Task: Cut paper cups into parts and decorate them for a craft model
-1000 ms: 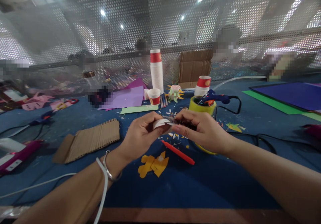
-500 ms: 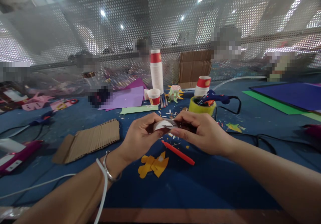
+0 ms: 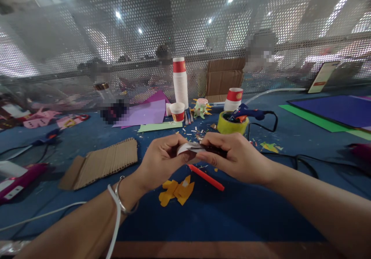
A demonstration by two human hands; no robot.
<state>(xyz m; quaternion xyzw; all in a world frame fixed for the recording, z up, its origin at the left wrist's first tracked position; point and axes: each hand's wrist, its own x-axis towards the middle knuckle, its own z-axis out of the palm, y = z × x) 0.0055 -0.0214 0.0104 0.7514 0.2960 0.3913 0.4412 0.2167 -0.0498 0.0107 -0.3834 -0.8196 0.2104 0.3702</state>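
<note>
My left hand (image 3: 164,156) is closed around a small curved white piece (image 3: 184,147), which looks like part of a paper cup. Between thumb and fingers, my right hand (image 3: 236,156) grips a dark bladed tool (image 3: 216,150); whether it is scissors or a knife is hard to make out. Its thin blade lies against the white piece, and the fingertips of both hands almost meet there. Below the hands, a red-orange pen (image 3: 207,178) and yellow paper cut-outs (image 3: 176,191) lie on the blue table.
Beyond the hands stand a tall stack of paper cups (image 3: 180,83), a single cup (image 3: 177,112) and a paper-decorated cup (image 3: 201,107). A glue gun (image 3: 251,113) rests on a yellow tape roll (image 3: 232,125). Corrugated cardboard (image 3: 107,162) lies left; cables cross the right side.
Both hands stay together at nearly the same spot. The white piece has tilted slightly, and the dark tool shows more clearly against it.
</note>
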